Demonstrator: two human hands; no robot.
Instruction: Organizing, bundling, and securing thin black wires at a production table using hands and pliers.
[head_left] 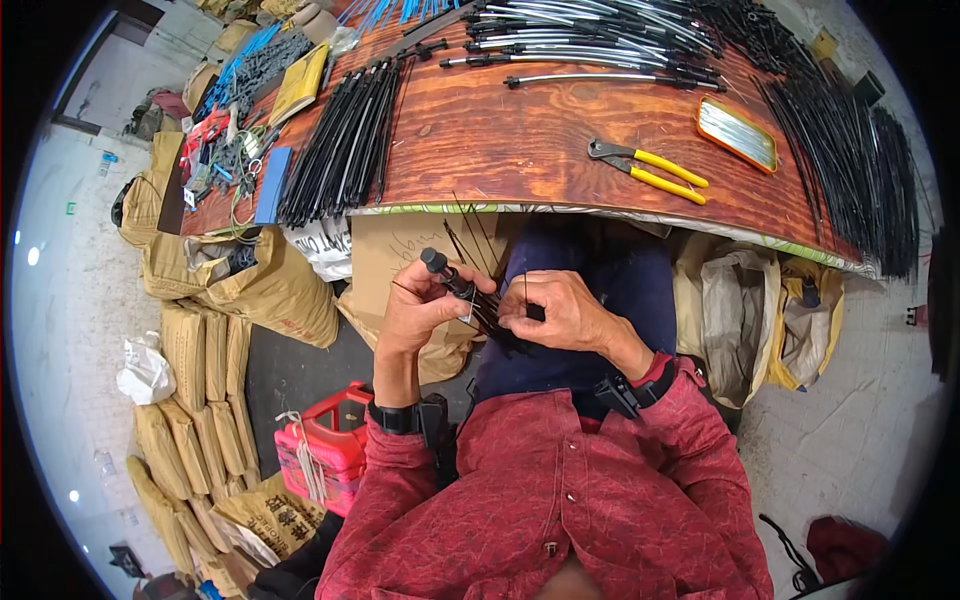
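Note:
My left hand (425, 305) is closed around a black tube-like piece with a ribbed, capped end (436, 262), held over my lap below the table's front edge. Thin black strands (472, 238) stick up behind it, and more dark rods run down between my hands. My right hand (565, 312) is just to the right, its thumb and forefinger pinched together. A thin dark strand shows at those fingertips, but I cannot make out what they grip. Dark trousers (600, 265) lie beneath both hands.
On the wooden table (480, 150) lie yellow-handled pincers (650, 170), an orange-rimmed tin (737, 133), a bundle of black rods (345, 140), silver tubes with black ends (600, 80) and more black rods (850, 160). Sacks (265, 285) and a pink-red case (325, 450) stand to the left.

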